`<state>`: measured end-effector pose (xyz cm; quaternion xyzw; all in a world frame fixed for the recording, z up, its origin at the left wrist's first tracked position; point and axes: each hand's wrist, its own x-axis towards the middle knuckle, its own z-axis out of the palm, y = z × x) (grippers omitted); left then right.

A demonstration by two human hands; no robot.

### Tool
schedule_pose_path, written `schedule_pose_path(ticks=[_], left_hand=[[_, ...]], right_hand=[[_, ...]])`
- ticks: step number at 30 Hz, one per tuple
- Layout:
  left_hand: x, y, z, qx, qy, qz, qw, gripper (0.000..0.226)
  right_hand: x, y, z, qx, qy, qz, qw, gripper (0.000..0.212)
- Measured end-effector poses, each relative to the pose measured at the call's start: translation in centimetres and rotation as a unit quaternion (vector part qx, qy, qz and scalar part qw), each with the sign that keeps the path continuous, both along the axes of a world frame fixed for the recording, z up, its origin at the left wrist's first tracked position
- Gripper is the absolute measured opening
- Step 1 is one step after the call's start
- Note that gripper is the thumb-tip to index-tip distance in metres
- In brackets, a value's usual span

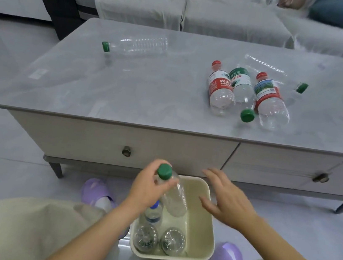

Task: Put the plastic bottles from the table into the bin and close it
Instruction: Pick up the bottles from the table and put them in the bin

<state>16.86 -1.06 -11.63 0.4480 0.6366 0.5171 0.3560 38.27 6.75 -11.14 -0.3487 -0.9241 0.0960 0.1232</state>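
A cream bin point(208, 221) stands on the floor between my feet, with three clear bottles standing inside, one blue-capped point(154, 212). My left hand point(148, 190) grips the neck of a clear green-capped bottle point(175, 198), its base down inside the bin. My right hand point(225, 200) hovers open over the bin's right rim, holding nothing. On the grey table point(127, 92) lie a clear green-capped bottle point(137, 44) at far left and a cluster at right: two red-labelled bottles point(220, 88) point(269, 99), a green-labelled one point(242, 89) and a clear one point(284, 76).
The table has two drawers with knobs point(126, 151) facing me. A grey sofa point(183, 6) stands behind the table. My purple slippers point(96, 192) flank the bin on the pale tiled floor. No bin lid is in view.
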Motion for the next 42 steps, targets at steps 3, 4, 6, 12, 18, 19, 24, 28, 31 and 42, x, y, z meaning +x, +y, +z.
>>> schedule_pose_path(ticks=[3,4,6,12,18,19,24,28,31,42], left_hand=[[1.6,-0.3,-5.2,-0.112,0.113,-0.064,0.985,0.032],[1.8,-0.5,-6.3,-0.149,0.144,-0.073,0.976,0.036],[1.7,-0.7,-7.5,-0.198,0.164,-0.067,0.964,0.051],[-1.0,2.1,-1.9,-0.071,0.167,0.005,0.983,0.043],[-3.9,5.4,6.0,0.048,0.137,0.041,0.989,0.022],[-4.3,5.8,6.9,0.050,0.131,0.044,0.989,0.024],[-5.9,7.3,11.7,0.036,0.007,0.090,0.995,0.057],[-6.9,6.5,14.7,0.062,-0.200,0.131,0.969,0.066],[-5.7,4.9,14.4,0.084,-0.157,0.121,0.977,0.040],[3.0,0.4,0.0,-0.090,0.108,-0.095,0.985,0.029]], right_hand=[[-1.0,3.3,4.0,0.090,0.063,-0.041,0.993,0.053],[-1.5,4.4,5.4,0.114,0.082,-0.055,0.989,0.051],[-2.7,7.0,8.1,0.155,0.101,-0.082,0.979,0.049],[-7.7,13.4,12.5,0.172,0.017,-0.234,0.957,0.073],[-10.1,14.8,11.7,0.217,-0.143,-0.284,0.923,0.069],[-10.0,14.6,12.1,0.204,-0.116,-0.286,0.929,0.064],[-7.5,10.6,14.9,0.030,0.116,-0.149,0.982,0.065],[-3.7,4.5,12.5,-0.038,0.115,0.023,0.992,0.077],[-1.7,1.7,8.4,-0.106,0.115,0.022,0.987,0.076],[-0.3,4.3,4.3,-0.100,-0.103,-0.054,0.988,0.043]])
